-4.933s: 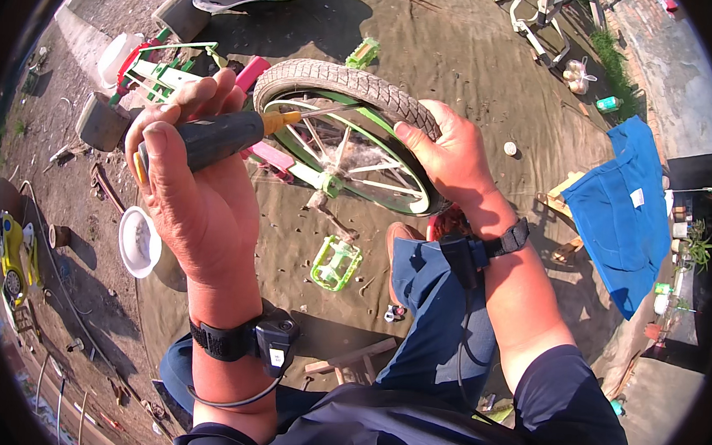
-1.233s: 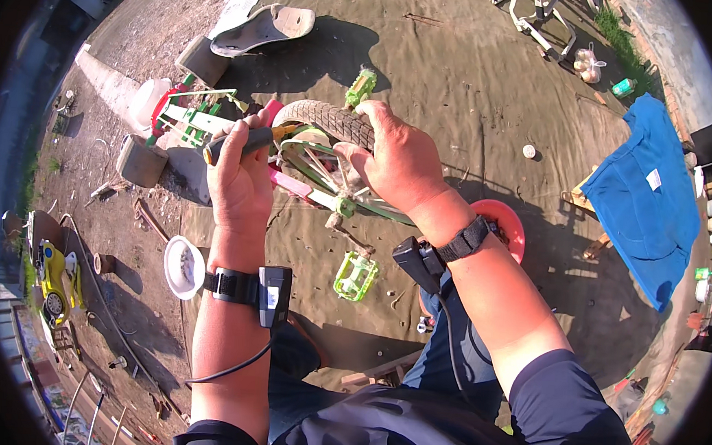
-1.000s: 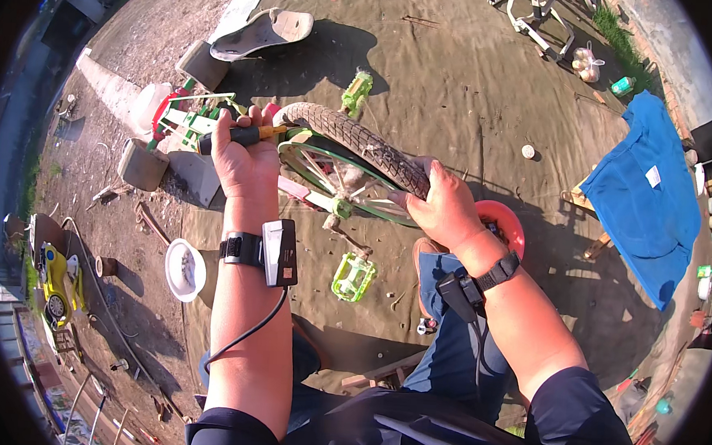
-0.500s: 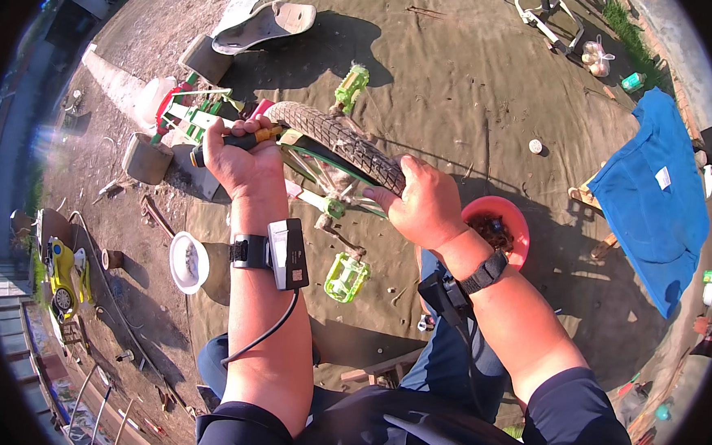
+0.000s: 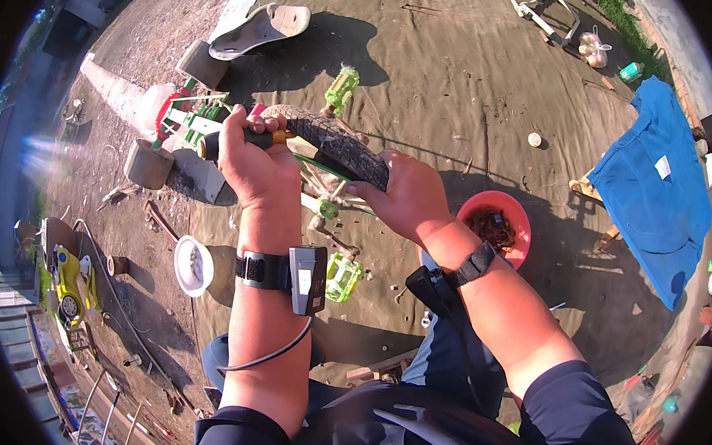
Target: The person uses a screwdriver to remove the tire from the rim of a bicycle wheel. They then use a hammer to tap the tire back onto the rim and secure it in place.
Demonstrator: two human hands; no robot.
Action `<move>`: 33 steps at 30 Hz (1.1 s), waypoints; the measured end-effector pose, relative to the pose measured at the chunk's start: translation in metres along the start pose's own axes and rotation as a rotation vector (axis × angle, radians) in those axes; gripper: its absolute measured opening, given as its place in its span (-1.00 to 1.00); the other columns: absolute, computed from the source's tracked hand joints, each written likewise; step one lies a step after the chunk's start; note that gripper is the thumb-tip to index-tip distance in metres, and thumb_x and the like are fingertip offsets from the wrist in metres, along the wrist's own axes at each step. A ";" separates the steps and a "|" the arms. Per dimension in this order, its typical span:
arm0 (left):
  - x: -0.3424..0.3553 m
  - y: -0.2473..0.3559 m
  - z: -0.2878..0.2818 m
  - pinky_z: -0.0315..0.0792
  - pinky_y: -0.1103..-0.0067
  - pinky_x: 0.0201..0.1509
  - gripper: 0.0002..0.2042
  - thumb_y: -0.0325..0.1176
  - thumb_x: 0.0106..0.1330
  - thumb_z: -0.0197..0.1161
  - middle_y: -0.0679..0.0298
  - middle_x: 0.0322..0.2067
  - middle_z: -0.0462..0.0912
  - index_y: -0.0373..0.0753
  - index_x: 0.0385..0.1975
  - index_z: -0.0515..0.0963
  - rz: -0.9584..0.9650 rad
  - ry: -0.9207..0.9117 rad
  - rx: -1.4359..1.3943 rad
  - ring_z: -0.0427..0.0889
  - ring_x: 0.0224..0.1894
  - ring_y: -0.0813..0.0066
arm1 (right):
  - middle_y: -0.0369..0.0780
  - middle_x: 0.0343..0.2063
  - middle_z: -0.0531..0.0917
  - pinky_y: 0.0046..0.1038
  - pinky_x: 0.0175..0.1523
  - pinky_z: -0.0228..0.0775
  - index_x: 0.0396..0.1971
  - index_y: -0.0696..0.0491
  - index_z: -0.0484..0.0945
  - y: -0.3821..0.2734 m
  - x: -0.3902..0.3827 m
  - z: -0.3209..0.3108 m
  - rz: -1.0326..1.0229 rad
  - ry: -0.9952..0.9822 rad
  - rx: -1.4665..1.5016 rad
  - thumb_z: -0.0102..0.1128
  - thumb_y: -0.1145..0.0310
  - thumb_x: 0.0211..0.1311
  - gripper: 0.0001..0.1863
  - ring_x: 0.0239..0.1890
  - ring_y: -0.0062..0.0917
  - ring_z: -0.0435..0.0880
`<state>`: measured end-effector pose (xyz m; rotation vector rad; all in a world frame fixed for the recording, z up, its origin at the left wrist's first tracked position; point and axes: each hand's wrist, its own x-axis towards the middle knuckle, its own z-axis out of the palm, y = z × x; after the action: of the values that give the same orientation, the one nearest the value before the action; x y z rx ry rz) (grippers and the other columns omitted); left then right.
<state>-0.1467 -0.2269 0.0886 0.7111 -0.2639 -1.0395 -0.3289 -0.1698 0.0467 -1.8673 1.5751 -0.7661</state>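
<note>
My left hand (image 5: 260, 168) is closed around the black and orange handle of a screwdriver-like tool (image 5: 279, 137), held against the near edge of a worn black bicycle tire (image 5: 329, 135). The tool's tip is hidden at the tire. My right hand (image 5: 413, 192) grips the right end of that tire, thumb on the near side and fingers over the top. A thin green rim (image 5: 324, 167) runs below the tire. Bright green pedals, a far pedal (image 5: 342, 89) and a near pedal (image 5: 342, 277), stick out on either side of the small bike.
A red basin (image 5: 525, 226) with brown bits stands right of my right hand. At left is a white bowl (image 5: 193, 266). A blue cloth (image 5: 655, 192) hangs over a wooden stand at right. Beyond the bike lies a pale curved seat shell (image 5: 262, 31); a yellow toy vehicle (image 5: 68, 282) is far left.
My left hand and the tool have shifted slightly right and the wrist has turned. My right hand has moved slightly left, still on the tire.
</note>
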 end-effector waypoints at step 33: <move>-0.008 0.001 -0.011 0.43 0.41 -0.12 -0.82 -0.40 0.33 0.21 0.32 -0.57 0.43 -0.22 -0.49 0.38 0.028 -0.021 -0.091 0.45 -0.49 0.44 | -0.03 -0.45 0.63 -0.14 -0.28 0.47 -0.36 0.14 0.55 0.022 -0.015 0.008 -0.071 0.057 -0.005 0.42 -0.12 0.06 -0.45 -0.35 -0.07 0.66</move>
<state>-0.1445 -0.2150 0.0821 0.6133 -0.2427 -1.0263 -0.3396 -0.1579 0.0240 -1.9297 1.5538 -0.8535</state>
